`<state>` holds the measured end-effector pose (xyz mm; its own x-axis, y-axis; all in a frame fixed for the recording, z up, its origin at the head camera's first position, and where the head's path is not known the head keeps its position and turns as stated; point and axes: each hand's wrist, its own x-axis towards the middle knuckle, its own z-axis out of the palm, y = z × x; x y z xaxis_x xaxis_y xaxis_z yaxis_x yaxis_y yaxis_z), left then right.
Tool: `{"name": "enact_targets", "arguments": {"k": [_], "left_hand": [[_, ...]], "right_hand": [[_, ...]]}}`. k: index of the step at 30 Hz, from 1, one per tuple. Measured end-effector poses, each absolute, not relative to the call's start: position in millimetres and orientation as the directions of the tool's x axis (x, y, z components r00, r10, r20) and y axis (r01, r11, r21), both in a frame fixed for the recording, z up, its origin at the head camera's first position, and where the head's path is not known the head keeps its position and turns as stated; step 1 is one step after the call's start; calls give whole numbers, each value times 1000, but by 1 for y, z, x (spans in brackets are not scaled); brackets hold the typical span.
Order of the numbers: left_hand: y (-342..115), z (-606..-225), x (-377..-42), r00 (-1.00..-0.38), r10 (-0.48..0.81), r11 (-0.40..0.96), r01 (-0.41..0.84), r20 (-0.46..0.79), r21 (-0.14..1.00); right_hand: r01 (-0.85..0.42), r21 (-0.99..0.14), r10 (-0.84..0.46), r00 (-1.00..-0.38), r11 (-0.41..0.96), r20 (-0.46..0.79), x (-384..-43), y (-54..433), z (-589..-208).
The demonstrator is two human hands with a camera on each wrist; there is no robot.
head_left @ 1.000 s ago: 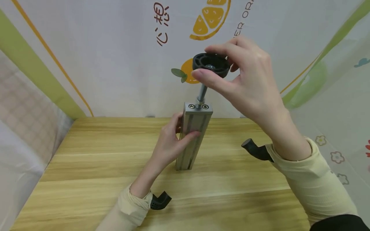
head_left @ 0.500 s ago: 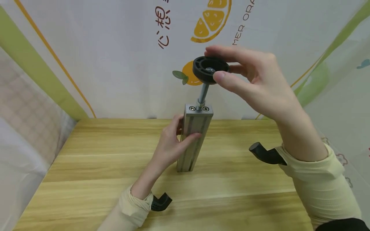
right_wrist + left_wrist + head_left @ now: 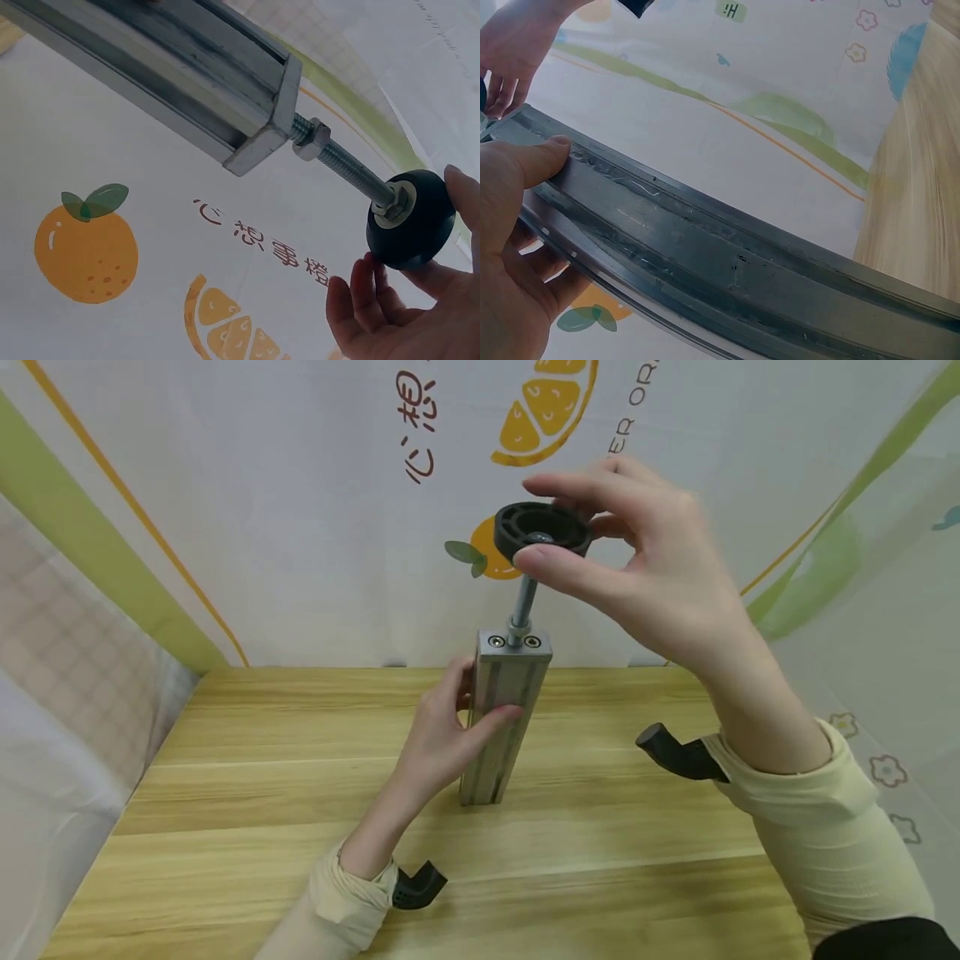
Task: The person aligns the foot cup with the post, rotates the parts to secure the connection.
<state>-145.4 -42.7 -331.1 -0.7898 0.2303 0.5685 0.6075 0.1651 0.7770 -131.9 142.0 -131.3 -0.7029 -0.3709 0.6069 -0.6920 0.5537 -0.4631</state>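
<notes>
A long aluminium profile [image 3: 513, 681] stands on the table, leaning slightly. My left hand [image 3: 438, 735] grips it around the upper half, thumb across the near face, the other fingers mostly hidden behind. From its end plate [image 3: 514, 645] rises a threaded rod [image 3: 527, 597] with a hex nut [image 3: 311, 140] close to the plate. On top sits a round black levelling foot [image 3: 507, 533], hollow side up. My right hand [image 3: 667, 560] holds this foot by its rim, thumb at the near edge, some fingers curled at the far right side. In the head view the index finger extends above the rim.
The wooden table [image 3: 247, 810] extends around the profile's base. A white printed curtain [image 3: 315, 543] hangs right behind the work, with more fabric [image 3: 67, 668] along the left side. Black curved pieces [image 3: 678, 756] stick out from both sleeves.
My right hand loosened and shifted right along the foot's rim, then came back left with the thumb on the near edge. My left hand and the profile stay put.
</notes>
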Motion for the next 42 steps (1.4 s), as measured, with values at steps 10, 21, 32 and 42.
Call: {"name": "enact_targets", "arguments": {"k": [10, 21, 32, 42], "left_hand": [[-43, -332, -145, -784, 231, 167, 616, 577, 770], [-41, -331, -146, -783, 237, 157, 615, 575, 773], [-42, -331, -146, -779, 232, 145, 620, 583, 771], [-42, -331, -146, -799, 230, 156, 594, 556, 789]], "right_hand": [[-716, -572, -473, -696, 400, 541, -134, 146, -126], [-724, -539, -471, -690, 430, 550, -134, 147, -126], [-680, -428, -411, -716, 596, 565, -136, 142, -129], [-662, -718, -525, -699, 215, 486, -144, 157, -122]]}}
